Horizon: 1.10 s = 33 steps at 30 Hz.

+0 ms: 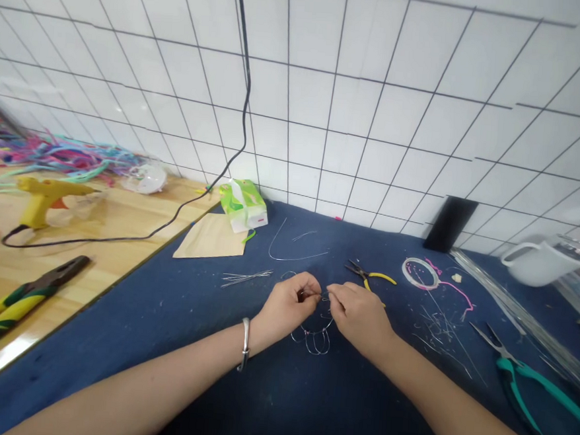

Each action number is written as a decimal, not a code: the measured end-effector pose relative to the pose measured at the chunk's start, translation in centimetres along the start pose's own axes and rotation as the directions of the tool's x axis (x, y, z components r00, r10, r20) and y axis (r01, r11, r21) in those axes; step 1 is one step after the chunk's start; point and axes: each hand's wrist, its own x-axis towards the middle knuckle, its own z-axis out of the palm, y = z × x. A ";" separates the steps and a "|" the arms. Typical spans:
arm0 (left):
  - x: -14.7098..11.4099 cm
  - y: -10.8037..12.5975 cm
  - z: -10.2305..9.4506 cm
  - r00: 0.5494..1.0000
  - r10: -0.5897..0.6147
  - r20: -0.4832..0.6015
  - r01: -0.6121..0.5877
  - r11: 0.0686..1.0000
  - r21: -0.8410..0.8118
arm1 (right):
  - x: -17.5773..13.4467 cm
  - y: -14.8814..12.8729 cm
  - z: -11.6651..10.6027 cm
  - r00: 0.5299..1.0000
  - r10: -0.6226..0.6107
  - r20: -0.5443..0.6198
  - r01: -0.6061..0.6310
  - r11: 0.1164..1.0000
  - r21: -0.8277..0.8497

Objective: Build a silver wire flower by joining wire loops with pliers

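Note:
In the middle of the head view, my left hand (286, 307) and my right hand (361, 315) come close together over the blue cloth. Between them is a thin silvery wire piece with several round loops (317, 342) hanging below the fingers. The left thumb and forefinger pinch the wire at its upper part. My right fingers are closed at the opposite side of the same wire; their tips partly hide it. Just beyond the right hand lie small yellow-handled pliers (381, 276), partly covered by that hand.
Left, on wood, are a yellow glue gun (47, 200) and large pliers (31, 292). A tissue pack (244, 206) and straight wires (247, 278) lie ahead. Rightward are wire scraps (438, 327), a white ring (405, 272), green pliers (513, 365), a wire bundle (512, 306) and a white mug (539, 265).

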 end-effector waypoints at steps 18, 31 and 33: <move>0.5 0.3 -0.6 0.954 -0.152 0.260 0.225 0.933 -0.280 | 1.2 0.4 -1.7 0.964 0.258 0.069 -0.256 0.818 0.515; 0.6 0.7 -0.7 0.920 -0.202 0.337 0.329 0.866 -0.378 | 1.7 2.1 -1.2 0.918 0.240 0.316 -0.397 0.559 0.728; 0.6 0.8 -0.8 0.917 -0.210 0.338 0.337 0.862 -0.378 | 1.6 2.1 -1.2 0.916 0.239 0.322 -0.401 0.548 0.734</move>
